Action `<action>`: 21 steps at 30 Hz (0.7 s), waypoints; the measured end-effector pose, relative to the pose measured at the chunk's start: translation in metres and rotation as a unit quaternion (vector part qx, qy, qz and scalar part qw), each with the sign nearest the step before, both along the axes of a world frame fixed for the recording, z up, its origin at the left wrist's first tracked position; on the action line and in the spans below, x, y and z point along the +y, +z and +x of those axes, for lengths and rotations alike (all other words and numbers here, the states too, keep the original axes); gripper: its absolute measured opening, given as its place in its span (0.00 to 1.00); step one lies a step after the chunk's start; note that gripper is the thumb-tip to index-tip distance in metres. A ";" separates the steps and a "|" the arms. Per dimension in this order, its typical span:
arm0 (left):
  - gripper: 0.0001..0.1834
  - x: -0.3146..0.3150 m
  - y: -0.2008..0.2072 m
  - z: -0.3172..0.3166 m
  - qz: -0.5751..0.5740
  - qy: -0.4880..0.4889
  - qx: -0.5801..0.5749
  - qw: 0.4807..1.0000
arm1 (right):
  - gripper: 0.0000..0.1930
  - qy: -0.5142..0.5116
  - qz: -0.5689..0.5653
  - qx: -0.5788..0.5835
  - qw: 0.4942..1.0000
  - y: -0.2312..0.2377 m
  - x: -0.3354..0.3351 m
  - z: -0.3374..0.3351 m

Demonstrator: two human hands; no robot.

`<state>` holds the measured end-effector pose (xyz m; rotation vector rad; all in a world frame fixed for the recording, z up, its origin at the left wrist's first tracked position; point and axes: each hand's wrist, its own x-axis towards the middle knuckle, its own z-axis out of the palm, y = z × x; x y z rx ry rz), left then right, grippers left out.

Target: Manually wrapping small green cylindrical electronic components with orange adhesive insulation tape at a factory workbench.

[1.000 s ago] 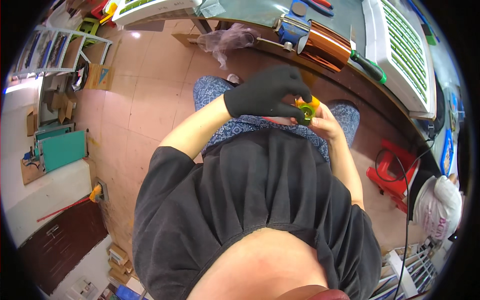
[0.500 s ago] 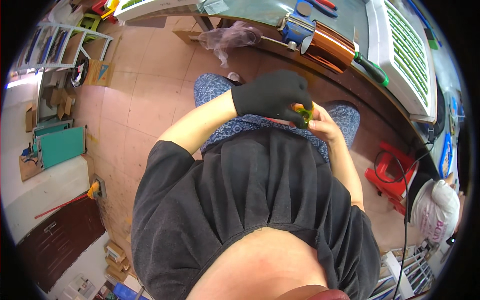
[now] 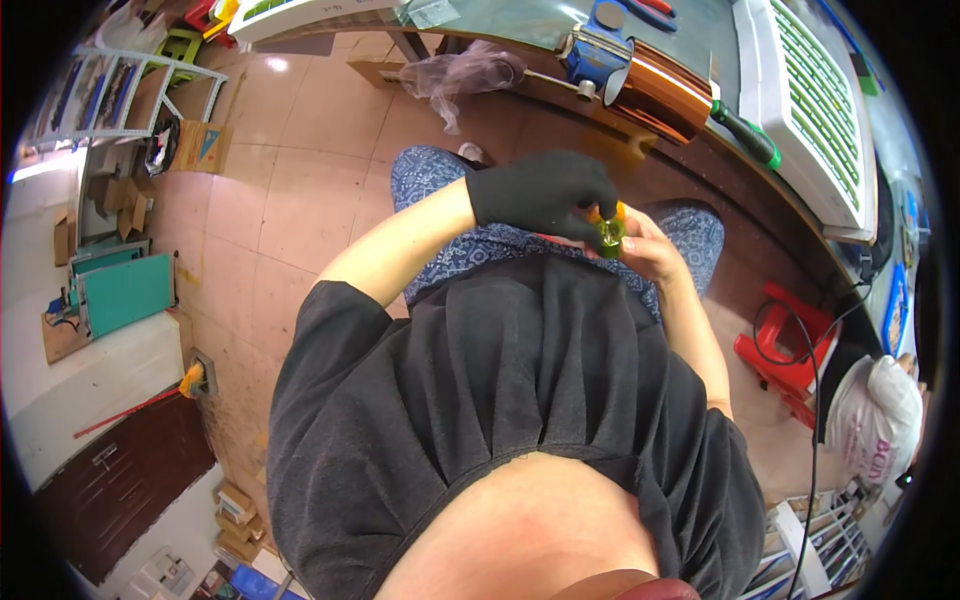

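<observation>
Over my lap, my left hand (image 3: pixel 548 192), in a black glove, pinches a small, shiny yellow-green ring-like piece (image 3: pixel 611 236) with some orange at its upper edge. My bare right hand (image 3: pixel 652 250) grips the same piece from the right, thumb and fingers closed on it. Its exact kind cannot be told, since fingers hide part of it. Beyond my hands, a blue bench vise (image 3: pixel 598 58) stands at the workbench edge beside a copper-coloured cylinder (image 3: pixel 660 92). A green-and-black handled tool (image 3: pixel 748 135) lies just right of the cylinder.
White trays with rows of green strips (image 3: pixel 800 100) rest on the workbench (image 3: pixel 500 22). Clear plastic film (image 3: pixel 460 82) hangs at its front edge. Red-handled pliers (image 3: pixel 652 12) lie behind the vise. To my right are a red stool (image 3: pixel 785 350) and a black cable (image 3: pixel 815 420).
The whole view has shifted slightly. Both hands stay closed on the small piece, which appears tilted a little differently.
</observation>
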<state>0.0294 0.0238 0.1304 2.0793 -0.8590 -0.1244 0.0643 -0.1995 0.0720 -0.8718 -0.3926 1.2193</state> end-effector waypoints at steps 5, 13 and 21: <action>0.12 0.004 -0.006 0.004 -0.026 -0.048 0.051 0.997 | 0.38 0.043 0.029 0.073 0.996 -0.008 -0.004 0.004; 0.09 -0.004 -0.025 -0.004 -0.065 0.001 0.048 0.997 | 0.33 0.047 0.053 0.037 0.997 0.000 0.001 0.002; 0.08 -0.016 -0.037 -0.020 -0.136 0.176 0.047 0.974 | 0.23 -0.014 -0.051 -0.109 0.993 0.006 -0.005 0.016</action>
